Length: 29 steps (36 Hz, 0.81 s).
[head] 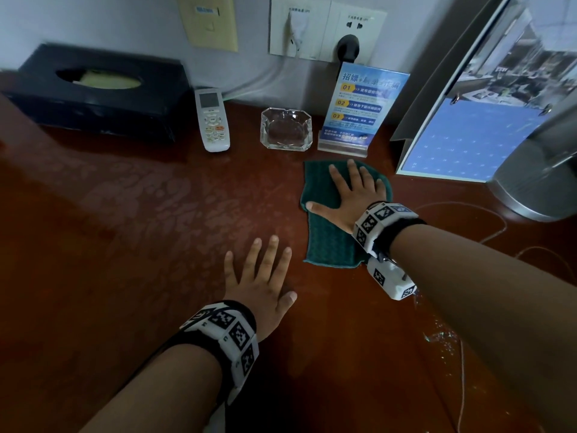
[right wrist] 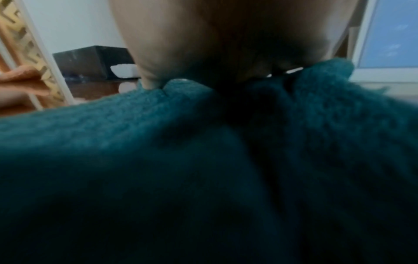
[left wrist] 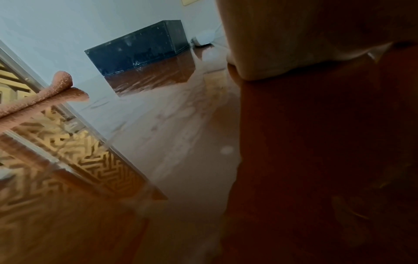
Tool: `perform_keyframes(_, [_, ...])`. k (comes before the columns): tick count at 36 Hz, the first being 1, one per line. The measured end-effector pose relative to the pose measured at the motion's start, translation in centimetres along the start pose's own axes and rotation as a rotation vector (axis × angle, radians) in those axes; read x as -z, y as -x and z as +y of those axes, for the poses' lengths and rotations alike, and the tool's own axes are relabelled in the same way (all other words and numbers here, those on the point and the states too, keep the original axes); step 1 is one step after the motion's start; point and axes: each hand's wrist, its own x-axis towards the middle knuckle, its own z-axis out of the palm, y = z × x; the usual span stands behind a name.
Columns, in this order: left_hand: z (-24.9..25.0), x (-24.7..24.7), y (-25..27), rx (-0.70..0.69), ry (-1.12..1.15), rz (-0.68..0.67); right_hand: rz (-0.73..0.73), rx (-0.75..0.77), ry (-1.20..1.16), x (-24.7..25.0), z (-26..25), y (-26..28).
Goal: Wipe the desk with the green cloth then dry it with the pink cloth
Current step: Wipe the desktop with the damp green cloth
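Right hand point(head: 352, 195) flat on green cloth point(head: 327, 232)

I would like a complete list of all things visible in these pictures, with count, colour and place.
desk: one, red-brown, wet streaks, under everything
green cloth: one, dark green, flat on desk, right of centre
pink cloth: one, pink, left desk edge
tissue box: one, black, back left
remote control: one, white, beside tissue box
glass ashtray: one, clear, back centre
sign stand: one, blue, right of ashtray
wall sockets: two plates, white, on wall
plug: one, black, in right socket
left hand: flat on bare desk
right hand: flat, presses green cloth
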Motion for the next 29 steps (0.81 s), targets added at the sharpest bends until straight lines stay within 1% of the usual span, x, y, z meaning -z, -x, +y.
perform_keyframes(8, [0.0, 0.3, 0.0, 0.006, -0.005, -0.02, -0.019, -0.256, -0.135, -0.8, 1.6, 1.9])
perform_keyframes(13, [0.0, 0.4, 0.1, 0.006, 0.025, -0.016, -0.039, -0.363, -0.194, -1.1, 3.1, 3.3])
perform_keyframes(15, [-0.1, 0.3, 0.1, 0.009, 0.02, -0.014, -0.051, -0.349, -0.174, -0.8, 3.5, 3.8])
perform_keyframes(17, [0.0, 0.3, 0.1, 0.014, 0.019, -0.009, -0.06, -0.29, -0.115, -0.6, 4.1, 4.6])
perform_keyframes(21, [0.1, 0.3, 0.2, 0.032, 0.009, -0.003, -0.085, -0.049, 0.013, -1.1, 5.0, 6.0])
perform_keyframes(23, [0.0, 0.3, 0.1, 0.037, 0.012, -0.009, -0.107, 0.022, 0.014, -1.3, 5.2, 6.0])
perform_keyframes(25, [0.0, 0.3, 0.1, 0.044, 0.001, -0.016, -0.107, 0.041, -0.006, -1.4, 5.3, 5.6])
perform_keyframes(29, [0.1, 0.4, 0.1, 0.054, 0.003, -0.03, -0.094, 0.022, -0.037, -1.4, 5.7, 4.6])
